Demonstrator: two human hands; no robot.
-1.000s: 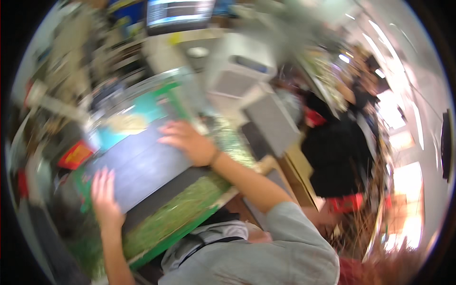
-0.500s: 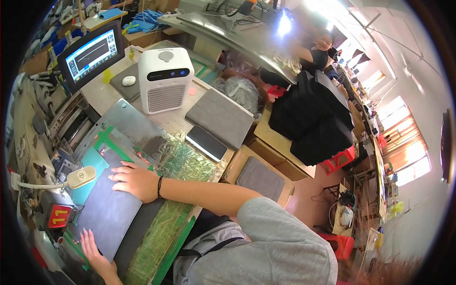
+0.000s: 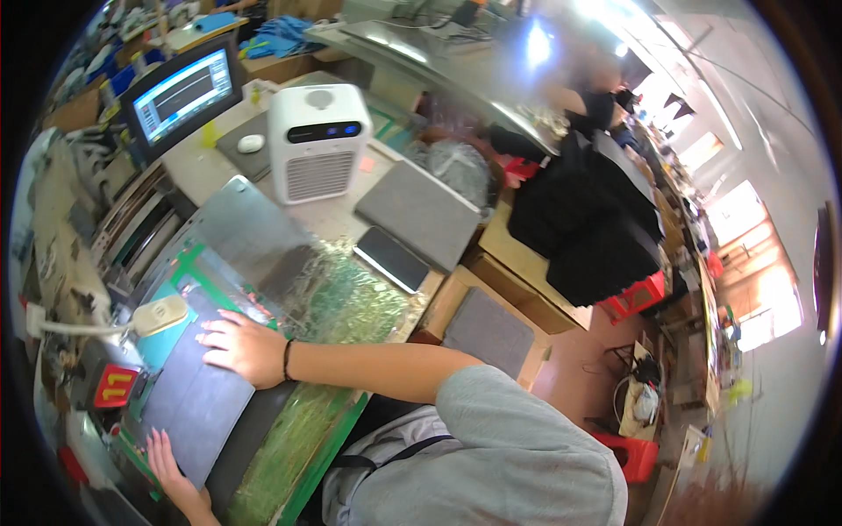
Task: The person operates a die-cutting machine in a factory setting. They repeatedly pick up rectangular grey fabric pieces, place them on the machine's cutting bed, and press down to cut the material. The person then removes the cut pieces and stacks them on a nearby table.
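A flat grey-blue panel [image 3: 189, 405] lies on the work surface beside the sewing machine [image 3: 57, 223]. My right hand [image 3: 247, 349] rests on its far right part, palm down with the fingers stretched out. Along its near left edge lies my left hand [image 3: 173, 472], fingers extended and fairly flat. Under the panel's right side a darker grey sheet [image 3: 254, 430] shows. A teal piece [image 3: 167, 340] sits at the panel's far left, partly behind a pale oval lamp head [image 3: 160, 316]. The panel's left edge is partly hidden by the machine.
Beyond the work surface stand a white fan unit [image 3: 320, 140] and a lit screen [image 3: 184, 96]. A phone [image 3: 392, 259] and a grey folded cover [image 3: 419, 213] lie to the right. Further right are an open carton [image 3: 430, 320], stacked black pieces [image 3: 588, 210] and another person [image 3: 596, 105].
The whole view has shifted slightly, with the screen and fan unit now further right. Both hands stay on the panel, with little visible movement against it.
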